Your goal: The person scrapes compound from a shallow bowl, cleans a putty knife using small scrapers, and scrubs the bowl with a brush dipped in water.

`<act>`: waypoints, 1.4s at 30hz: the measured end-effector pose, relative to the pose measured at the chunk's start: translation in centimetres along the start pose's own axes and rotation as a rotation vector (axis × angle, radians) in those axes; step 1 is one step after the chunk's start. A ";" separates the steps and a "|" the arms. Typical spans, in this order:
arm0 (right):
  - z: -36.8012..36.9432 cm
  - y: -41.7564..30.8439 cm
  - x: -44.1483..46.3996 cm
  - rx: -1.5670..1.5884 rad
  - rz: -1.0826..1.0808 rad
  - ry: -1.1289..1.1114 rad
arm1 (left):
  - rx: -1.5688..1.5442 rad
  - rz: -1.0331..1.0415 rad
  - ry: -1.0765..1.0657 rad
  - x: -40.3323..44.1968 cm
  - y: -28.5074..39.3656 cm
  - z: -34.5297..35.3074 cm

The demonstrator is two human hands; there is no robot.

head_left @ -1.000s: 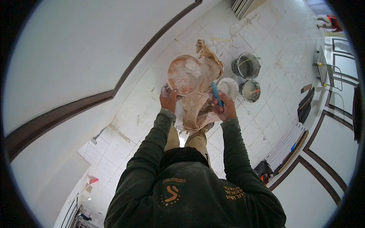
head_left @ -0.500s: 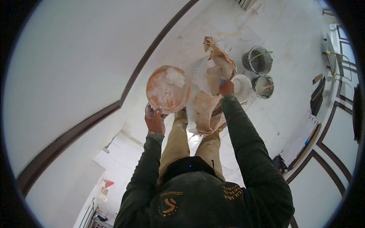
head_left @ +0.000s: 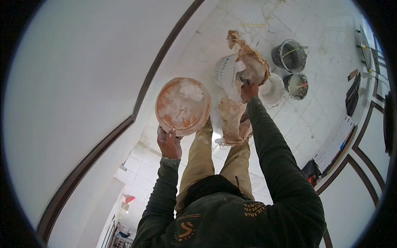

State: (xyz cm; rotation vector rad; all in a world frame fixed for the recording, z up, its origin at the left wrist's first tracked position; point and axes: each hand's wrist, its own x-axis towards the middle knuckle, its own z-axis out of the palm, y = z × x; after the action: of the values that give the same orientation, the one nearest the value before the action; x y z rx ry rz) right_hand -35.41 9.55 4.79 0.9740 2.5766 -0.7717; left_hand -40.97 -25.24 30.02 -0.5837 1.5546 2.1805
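Note:
My left hand (head_left: pixel 169 142) is closed on the near rim of a round orange-brown basin (head_left: pixel 178 109) smeared with white. A heap of white powder (head_left: pixel 192 90) lies toward its far right side. My right hand (head_left: pixel 249 91) is closed at the mouth of a torn brown paper bag (head_left: pixel 255 62), which sits over a white bucket (head_left: pixel 226 70) with printed lettering. A small grey hand tool (head_left: pixel 245 80) pokes out past the right fingers; most of it is hidden, so its exact kind is unclear. More crumpled brown paper (head_left: pixel 230 122) hangs between my right arm and my legs.
Right of the bag stand a white bucket (head_left: pixel 272 90), a large dark bucket (head_left: pixel 291 56) and a smaller dark bucket (head_left: pixel 297 86) holding greyish liquid. A wall with a dark trim strip (head_left: pixel 134 111) runs along the left. Flat boards (head_left: pixel 335 138) lie along the right wall.
My right hand has tilted slightly into the bag's mouth, with more of the grey tool showing. The basin sits slightly lower and nearer in view. The whole view has shifted a little.

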 end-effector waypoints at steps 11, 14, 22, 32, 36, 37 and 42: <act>-3.2 -3.9 -2.9 1.067 0.235 -0.025 | -0.025 0.028 -0.114 0.5 -1.4 2.4; -3.8 -3.3 -4.5 1.261 0.276 -0.024 | -0.021 0.024 -0.134 0.3 -1.6 3.5; -6.7 -2.4 -7.3 1.304 0.300 -0.051 | -0.068 0.028 -0.112 0.2 -2.4 7.3; -10.3 -1.3 -10.7 1.283 0.272 -0.021 | -0.105 0.008 -0.107 0.5 -5.1 9.6; -12.9 -1.9 -12.1 1.248 0.248 -0.078 | -0.116 -0.034 -0.074 0.8 -6.4 10.4; -13.5 -2.3 -12.5 1.273 0.240 -0.071 | -0.127 -0.032 -0.072 0.9 -6.8 10.6; -16.4 -4.0 -14.0 1.283 0.197 -0.054 | -0.069 0.015 -0.073 1.1 -8.0 11.3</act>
State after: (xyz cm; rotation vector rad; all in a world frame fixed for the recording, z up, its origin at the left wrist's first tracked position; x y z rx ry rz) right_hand -28.99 8.94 25.75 1.3803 1.6682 -2.3940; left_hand -38.72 -12.02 26.45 -0.5092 1.4555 2.2481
